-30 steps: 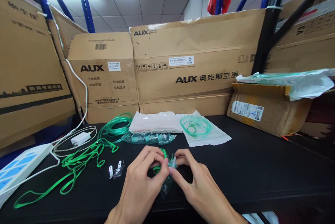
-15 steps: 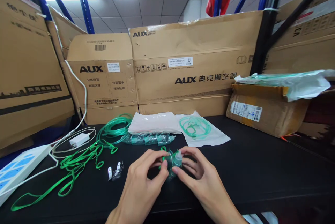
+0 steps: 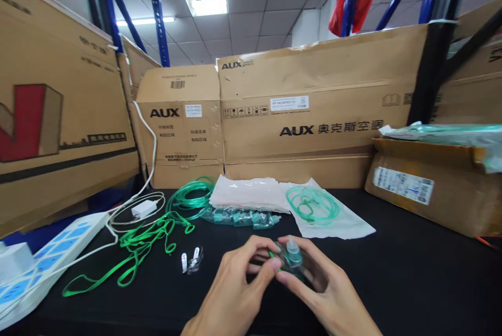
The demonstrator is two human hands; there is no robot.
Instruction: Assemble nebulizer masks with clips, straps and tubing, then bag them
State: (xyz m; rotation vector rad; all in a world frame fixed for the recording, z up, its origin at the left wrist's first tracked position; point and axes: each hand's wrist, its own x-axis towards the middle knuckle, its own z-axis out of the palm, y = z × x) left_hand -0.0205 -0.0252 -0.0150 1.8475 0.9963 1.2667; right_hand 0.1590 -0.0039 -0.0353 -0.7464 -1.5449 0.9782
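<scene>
A small clear-green oxygen mask [image 3: 295,258] with a pale, stepped tube connector on top is held low over the black table, between both hands. My left hand [image 3: 241,276] pinches the mask's left edge, where a bit of green elastic strap [image 3: 271,254] shows at the fingertips. Around the other side curls my right hand [image 3: 327,278], its thumb in front and fingers behind the mask. Much of the mask is hidden by the fingers. Left of the hands lie small white metal clips [image 3: 192,261], partly in clear plastic.
Behind the hands are a row of green masks [image 3: 243,217], coiled green tubing [image 3: 192,194], white packets [image 3: 251,192] and a sheet with tubing [image 3: 333,226]. Green elastic straps [image 3: 137,252] and a power strip [image 3: 50,257] lie left. Cardboard boxes [image 3: 325,79] stand around the back.
The view has swung left, so the scene sits further right. Both hands still hold the mask; its connector now points more upright, and the right fingers reach further around it.
</scene>
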